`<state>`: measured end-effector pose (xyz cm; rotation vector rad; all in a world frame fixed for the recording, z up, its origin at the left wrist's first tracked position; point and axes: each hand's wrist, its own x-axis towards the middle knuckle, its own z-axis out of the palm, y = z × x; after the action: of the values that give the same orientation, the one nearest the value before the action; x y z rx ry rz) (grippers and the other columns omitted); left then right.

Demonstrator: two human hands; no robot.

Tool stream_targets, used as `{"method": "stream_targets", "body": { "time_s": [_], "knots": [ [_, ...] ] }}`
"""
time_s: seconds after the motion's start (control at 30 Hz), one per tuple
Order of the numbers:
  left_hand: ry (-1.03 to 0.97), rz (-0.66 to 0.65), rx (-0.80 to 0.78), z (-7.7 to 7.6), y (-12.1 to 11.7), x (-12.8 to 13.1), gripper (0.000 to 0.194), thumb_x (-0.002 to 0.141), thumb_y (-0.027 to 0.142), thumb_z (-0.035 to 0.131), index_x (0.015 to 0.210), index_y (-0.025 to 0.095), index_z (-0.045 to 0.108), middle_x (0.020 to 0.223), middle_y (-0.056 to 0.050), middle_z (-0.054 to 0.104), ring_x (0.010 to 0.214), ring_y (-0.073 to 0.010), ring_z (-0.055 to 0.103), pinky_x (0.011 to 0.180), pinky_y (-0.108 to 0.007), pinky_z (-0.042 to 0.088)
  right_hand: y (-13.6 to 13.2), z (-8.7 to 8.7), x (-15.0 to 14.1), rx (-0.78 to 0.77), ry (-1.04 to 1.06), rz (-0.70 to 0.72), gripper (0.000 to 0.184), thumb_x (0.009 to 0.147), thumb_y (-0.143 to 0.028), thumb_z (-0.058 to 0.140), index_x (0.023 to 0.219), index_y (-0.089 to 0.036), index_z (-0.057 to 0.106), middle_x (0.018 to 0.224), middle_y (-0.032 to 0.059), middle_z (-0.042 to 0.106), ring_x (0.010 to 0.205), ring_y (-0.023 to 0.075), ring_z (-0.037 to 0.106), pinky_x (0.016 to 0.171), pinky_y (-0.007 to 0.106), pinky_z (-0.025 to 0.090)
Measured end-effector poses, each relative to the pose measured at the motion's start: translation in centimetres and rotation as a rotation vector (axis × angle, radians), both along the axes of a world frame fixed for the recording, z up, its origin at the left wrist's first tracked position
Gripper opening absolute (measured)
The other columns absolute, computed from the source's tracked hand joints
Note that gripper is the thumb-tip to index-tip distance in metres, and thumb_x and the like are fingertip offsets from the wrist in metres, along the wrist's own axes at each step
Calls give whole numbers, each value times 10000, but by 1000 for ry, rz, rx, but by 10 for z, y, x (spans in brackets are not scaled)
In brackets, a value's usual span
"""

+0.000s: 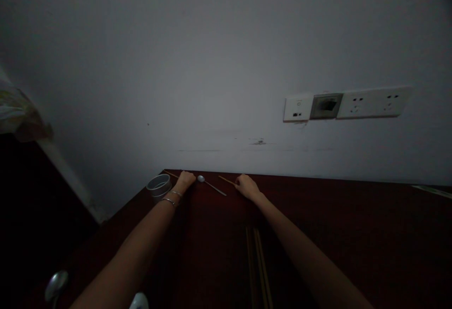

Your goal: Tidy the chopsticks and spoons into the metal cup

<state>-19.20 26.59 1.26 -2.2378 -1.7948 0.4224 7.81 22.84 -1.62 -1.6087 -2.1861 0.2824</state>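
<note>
Nearest the camera, a white object (139,301) pokes in at the near edge, cut off so that I cannot tell what it is. To its left lies a near spoon (56,284), its handle running out of view. To its right are long chopsticks (262,269), at least three, roughly side by side and pointing away from the camera; their near ends are cut off and the dim light blurs their edges.

Farther off, by the far edge of the dark red table (215,252), the right hand (246,186) has its thumb and fingers pinched together on the near end of a thin stick (227,180), which points left and away. The left hand (186,178) is curled with its knuckles up; a second stick (171,174) runs from the far left corner to it, but the fingertips are hidden, so I cannot tell whether they grip it. Between the hands lies a far spoon (212,186), bowl to the left, touched by neither.

A round container (158,185) stands just left of the left wrist, partly behind it. Beyond rises the wall (212,87), with sockets (370,103) at right. A crumpled bag (17,113) is cut off at far left.
</note>
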Motion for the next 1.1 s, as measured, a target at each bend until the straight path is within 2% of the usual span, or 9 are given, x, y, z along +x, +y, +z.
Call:
{"method": "stream_targets", "body": {
  "time_s": [0.2,0.33,0.57,0.73,0.83,0.97,1.03,1.1],
  "knots": [
    [69,-17,47,8,-3,5,224,821,92,460,799,106,683,902,-186,663,892,-263,610,796,-356,400,-5,1,-2,13,6,-21,182,801,-220,483,856,-145,639,959,124,611,891,200,571,734,260,406],
    [74,-48,87,28,-9,11,210,794,50,474,798,99,679,896,-187,662,909,-253,604,844,-356,366,-9,3,1,35,36,-55,210,819,-231,452,893,-147,629,967,121,613,883,194,575,718,254,400],
    [-3,-36,214,85,-36,34,213,770,36,477,851,95,665,925,-172,655,934,-231,592,859,-318,366,-24,23,21,93,237,-87,213,782,-266,503,845,-135,658,893,101,650,806,171,594,701,236,400],
    [-104,45,377,132,-56,54,275,790,108,435,989,98,625,976,-177,634,955,-234,579,779,-291,420,-50,50,39,140,513,-78,195,740,-241,527,792,-119,671,741,70,672,691,152,600,645,221,421],
    [-219,75,417,166,-68,71,275,770,205,484,981,117,637,951,-143,649,901,-211,595,712,-248,439,-73,69,50,159,680,-113,212,710,-271,551,779,-110,671,715,68,672,664,155,595,629,231,433],
    [-560,4,363,209,-97,100,270,686,256,571,871,91,680,820,-102,674,814,-190,608,697,-244,444,-108,92,65,131,861,-108,232,674,-309,584,755,-107,663,709,64,673,640,149,593,603,236,448],
    [-741,-50,266,222,-116,116,260,666,243,584,827,62,681,778,-99,675,771,-178,612,693,-257,456,-128,100,70,75,942,-78,223,669,-307,591,756,-112,653,701,57,672,600,139,591,559,232,455],
    [-945,-132,105,226,-134,131,238,674,215,573,802,41,671,769,-101,677,734,-152,616,696,-261,472,-148,104,75,16,1032,-51,205,670,-298,596,758,-119,643,694,52,671,581,134,594,519,225,463]
  ]
}}
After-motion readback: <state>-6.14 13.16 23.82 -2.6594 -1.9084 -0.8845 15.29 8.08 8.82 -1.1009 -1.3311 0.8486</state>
